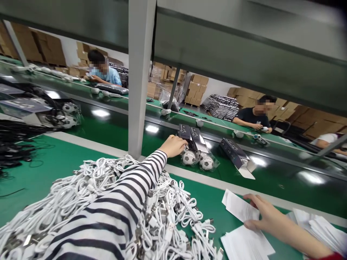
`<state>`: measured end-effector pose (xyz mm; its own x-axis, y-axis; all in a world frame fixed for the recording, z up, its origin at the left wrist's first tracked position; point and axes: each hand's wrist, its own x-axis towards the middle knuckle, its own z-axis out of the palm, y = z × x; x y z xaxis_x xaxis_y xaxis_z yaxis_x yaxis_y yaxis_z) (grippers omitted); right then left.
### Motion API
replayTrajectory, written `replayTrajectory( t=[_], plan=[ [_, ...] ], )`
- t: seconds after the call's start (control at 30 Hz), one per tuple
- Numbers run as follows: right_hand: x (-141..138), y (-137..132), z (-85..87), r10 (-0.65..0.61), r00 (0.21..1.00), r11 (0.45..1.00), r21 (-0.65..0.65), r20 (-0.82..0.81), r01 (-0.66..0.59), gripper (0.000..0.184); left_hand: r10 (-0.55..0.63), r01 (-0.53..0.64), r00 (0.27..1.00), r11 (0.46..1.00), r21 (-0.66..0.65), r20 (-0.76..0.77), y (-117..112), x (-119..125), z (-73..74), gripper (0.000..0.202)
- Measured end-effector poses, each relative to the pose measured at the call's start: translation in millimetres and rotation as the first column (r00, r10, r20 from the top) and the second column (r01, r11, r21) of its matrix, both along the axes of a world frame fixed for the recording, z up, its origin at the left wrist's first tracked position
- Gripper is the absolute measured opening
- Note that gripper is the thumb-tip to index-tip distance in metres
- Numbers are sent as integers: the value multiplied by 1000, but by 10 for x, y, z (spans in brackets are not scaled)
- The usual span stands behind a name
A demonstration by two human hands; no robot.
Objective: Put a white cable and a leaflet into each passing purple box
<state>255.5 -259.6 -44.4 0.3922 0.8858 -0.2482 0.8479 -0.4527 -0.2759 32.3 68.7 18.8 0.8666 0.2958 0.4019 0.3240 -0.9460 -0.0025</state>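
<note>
My left hand [173, 145], at the end of a striped sleeve, reaches over the cable pile to two dark printed boxes [195, 135] on the belt. Its fingers are closed at the near box, beside a dark cord; what they pinch is hidden. Two bagged balls with a white-and-black football pattern [189, 157] lie just in front of these boxes. On the right, my right hand [261, 213] grips a white printed leaflet [241, 206] between thumb and fingers. More leaflets [244, 243] lie directly below it. Bundled white USB cables [165, 220] are heaped under my left arm.
A third box [237, 157] lies with its flap open on the belt [287, 180]. A grey post [139, 79] rises beside my left hand. Black cables [13, 144] and more boxes are at left. Several co-workers sit across the belt. Another leaflet stack [322, 229] lies right.
</note>
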Motion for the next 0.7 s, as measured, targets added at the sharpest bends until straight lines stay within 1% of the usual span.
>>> replayTrajectory(
  t=[0.03, 0.1, 0.17, 0.2, 0.27, 0.3, 0.4, 0.47, 0.53, 0.6, 0.7],
  plan=[
    [23, 10, 17, 20, 1000, 999, 38, -6, -19, 65, 5, -5, 1000, 1000, -6, 25, -3, 1, -9, 35],
    [60, 98, 113, 89, 996, 990, 113, -23, -86, 55, 20, -18, 999, 999, -32, 48, -2, 11, -8, 37],
    [75, 290, 245, 155, 987, 978, 147, -31, -149, 41, 22, -19, 999, 998, -63, 43, 4, 63, 27, 38],
    [74, 419, 303, 182, 983, 973, 152, -25, -176, 39, 14, -12, 999, 997, -70, 33, 7, 118, 56, 38],
    [66, 708, 365, 259, 966, 954, 160, -2, -255, 38, -3, 2, 1000, 999, -53, -12, 8, 306, 123, 39],
    [65, 851, 362, 301, 954, 939, 169, 22, -300, 36, -7, 6, 999, 1000, -26, -47, 4, 440, 154, 41],
    [103, 1212, 248, 369, 915, 898, 193, 160, -396, 30, 20, -11, 983, 999, 48, -183, -33, 936, 191, 45],
    [154, 1399, 150, 356, 894, 890, 193, 272, -413, 29, 47, -37, 963, 998, 42, -267, -72, 1241, 149, 43],
    [203, 1584, 96, 306, 890, 902, 196, 338, -384, 27, 56, -55, 946, 998, 12, -319, -107, 1442, 61, 41],
    [242, 1796, 102, 226, 907, 931, 196, 355, -308, 25, 38, -43, 944, 999, -9, -329, -128, 1522, -42, 41],
    [286, 2099, 199, 104, 932, 968, 182, 348, -175, 27, -7, -9, 953, 999, -50, -302, -138, 1503, -154, 45]
  ],
)
